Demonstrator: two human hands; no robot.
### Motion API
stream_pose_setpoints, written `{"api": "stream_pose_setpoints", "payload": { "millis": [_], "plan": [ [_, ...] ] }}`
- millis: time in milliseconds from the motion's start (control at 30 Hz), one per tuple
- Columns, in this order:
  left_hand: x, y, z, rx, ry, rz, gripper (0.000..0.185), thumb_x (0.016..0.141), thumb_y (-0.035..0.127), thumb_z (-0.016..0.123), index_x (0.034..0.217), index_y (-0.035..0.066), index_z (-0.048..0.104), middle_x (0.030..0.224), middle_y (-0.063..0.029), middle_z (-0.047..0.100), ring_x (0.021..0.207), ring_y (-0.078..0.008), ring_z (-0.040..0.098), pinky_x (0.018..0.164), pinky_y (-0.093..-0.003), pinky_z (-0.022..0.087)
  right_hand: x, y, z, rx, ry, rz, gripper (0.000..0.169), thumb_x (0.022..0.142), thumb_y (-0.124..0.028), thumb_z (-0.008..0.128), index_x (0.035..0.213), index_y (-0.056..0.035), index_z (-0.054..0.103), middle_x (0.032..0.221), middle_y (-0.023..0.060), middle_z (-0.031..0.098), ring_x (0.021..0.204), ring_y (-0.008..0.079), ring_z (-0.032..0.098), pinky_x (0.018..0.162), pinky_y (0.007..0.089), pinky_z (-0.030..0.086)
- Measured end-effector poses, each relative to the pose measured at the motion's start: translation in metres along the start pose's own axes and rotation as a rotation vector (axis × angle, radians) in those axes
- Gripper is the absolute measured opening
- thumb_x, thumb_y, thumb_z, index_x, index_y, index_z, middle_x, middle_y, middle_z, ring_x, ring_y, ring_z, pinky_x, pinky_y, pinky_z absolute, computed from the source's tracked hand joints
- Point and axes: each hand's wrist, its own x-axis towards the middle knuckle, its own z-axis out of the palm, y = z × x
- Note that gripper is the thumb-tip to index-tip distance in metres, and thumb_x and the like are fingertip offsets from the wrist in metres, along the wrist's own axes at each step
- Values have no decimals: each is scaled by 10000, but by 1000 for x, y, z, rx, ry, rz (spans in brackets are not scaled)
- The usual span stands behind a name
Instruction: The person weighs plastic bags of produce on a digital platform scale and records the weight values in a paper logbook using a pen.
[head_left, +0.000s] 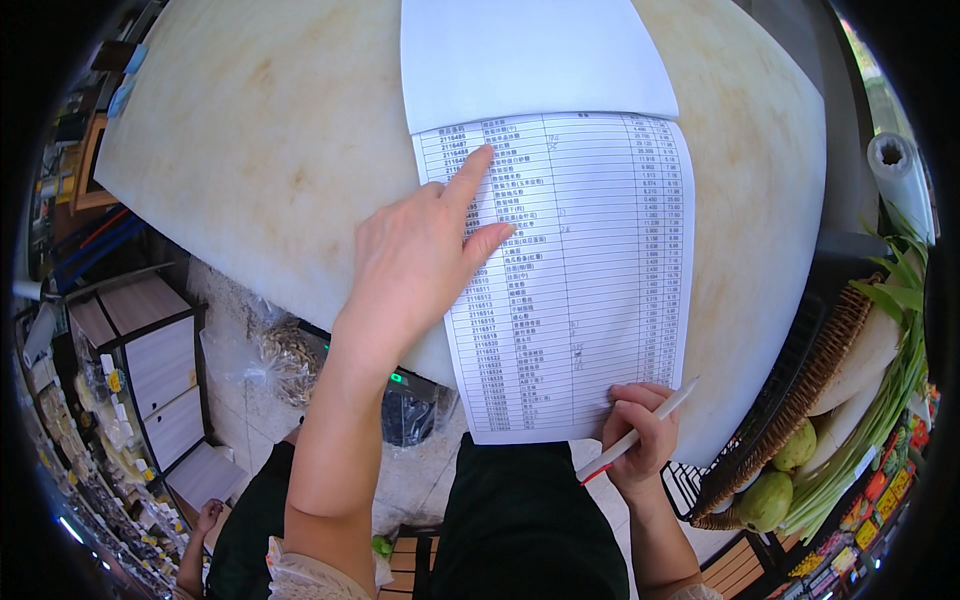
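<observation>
A printed list on paper (600, 300) lies on the pale, stained tabletop before me, its rows ruled into columns. Pencil-like handwritten marks stand in one middle column. The stack's upper white sheet (525, 60) is folded back beyond the list. My left hand (420, 247) rests on the list's left part, index finger touching an upper row and thumb spread apart; it holds nothing. At the lower right corner of the page, my right hand (641, 435) grips a white pen (637, 431) with a red part at its lower end. Some fingers there touch the paper's edge.
A wicker basket (787, 405) with white radishes, green vegetables and mango-like fruit stands at the right, below a roll of clear plastic bags (892, 161). Bagged dried goods (289, 360) sit under the table's left edge. Another person's hand (210, 516) shows at lower left, near a drawer cabinet (161, 367).
</observation>
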Motion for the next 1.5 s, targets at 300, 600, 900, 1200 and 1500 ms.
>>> {"api": "stream_pose_setpoints", "payload": {
  "millis": [300,600,900,1200,1500],
  "plan": [
    [-8,5,0,36,0,-20,514,827,327,620,1285,139,479,763,-116,560,699,-284,593,615,-385,469,-1,0,0,4,2,-2,416,603,103,608,967,-78,520,887,112,630,772,281,577,711,363,453],
    [-25,9,4,84,23,33,414,859,239,585,1262,166,523,738,-81,458,699,-246,509,629,-356,437,1,0,1,4,18,-18,374,622,122,600,944,-52,527,879,125,629,760,287,575,692,358,456],
    [-55,21,7,60,-47,20,407,831,166,614,1233,188,549,727,-76,437,686,-234,504,607,-361,438,-1,1,2,-7,34,-26,387,619,132,595,951,-55,530,872,122,631,764,289,581,691,355,451],
    [-77,26,13,20,-6,52,413,810,126,632,1216,167,570,717,-74,406,677,-227,479,593,-346,427,-1,1,4,8,50,-30,374,619,132,594,937,-54,534,861,119,636,755,288,582,693,353,450],
    [-98,29,16,-10,-6,65,429,782,81,648,1198,164,587,728,-74,404,687,-227,462,593,-344,420,-1,1,4,18,55,-39,382,609,139,586,936,-52,538,857,122,637,755,284,587,702,358,447]
  ]
}}
